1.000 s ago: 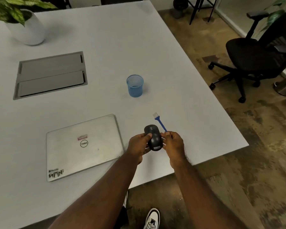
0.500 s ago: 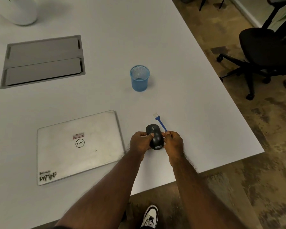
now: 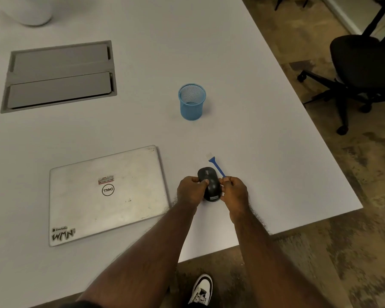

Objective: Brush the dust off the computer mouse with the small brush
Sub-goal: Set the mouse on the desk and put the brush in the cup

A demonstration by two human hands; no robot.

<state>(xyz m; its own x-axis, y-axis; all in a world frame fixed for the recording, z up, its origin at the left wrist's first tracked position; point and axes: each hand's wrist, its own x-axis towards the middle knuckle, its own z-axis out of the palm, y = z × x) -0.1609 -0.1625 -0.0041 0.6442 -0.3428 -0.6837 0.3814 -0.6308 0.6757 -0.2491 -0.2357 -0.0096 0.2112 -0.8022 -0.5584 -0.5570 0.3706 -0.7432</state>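
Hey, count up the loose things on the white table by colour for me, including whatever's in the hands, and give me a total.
Blue: 2, the mesh cup and the small brush in the right hand
Black: 1, the computer mouse, gripped by the left hand
Silver: 1, the closed laptop
White: 1, the pot at the far edge
Total: 5

Left hand [image 3: 190, 192]: lower centre of frame, fingers curled, thumb lying on the mouse [image 3: 210, 184].
Right hand [image 3: 233, 192]: just right of it, pinching the brush handle [image 3: 218, 168].
Forearms: bare, converging from the bottom edge.
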